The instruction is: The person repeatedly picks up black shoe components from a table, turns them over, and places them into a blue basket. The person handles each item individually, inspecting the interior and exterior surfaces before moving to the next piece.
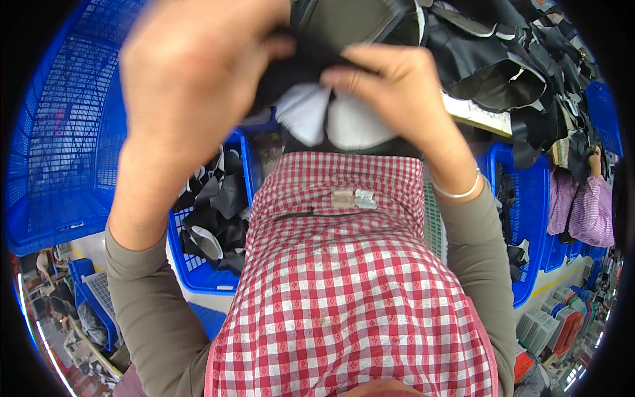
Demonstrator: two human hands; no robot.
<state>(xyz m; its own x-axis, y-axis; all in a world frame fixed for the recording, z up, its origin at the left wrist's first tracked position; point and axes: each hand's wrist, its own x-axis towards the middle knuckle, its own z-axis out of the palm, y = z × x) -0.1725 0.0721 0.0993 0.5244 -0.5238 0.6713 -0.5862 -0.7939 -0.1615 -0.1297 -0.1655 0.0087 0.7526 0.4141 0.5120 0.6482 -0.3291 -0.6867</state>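
Between my hands is a black, flexible cut piece with white lining showing in two flaps underneath. My left hand is smeared by motion, its fingers closed on the piece's left side. On the other side, my right hand pinches the black edge between thumb and fingers. The piece is held up in front of my red-and-white checked apron. Its full shape is partly hidden by the hands and blur.
Black sheet pieces with pale edges lie heaped on the worktable. A large blue crate stands at left. Blue baskets of black pieces flank me, one left and one right. Another person's purple checked sleeve appears at far right.
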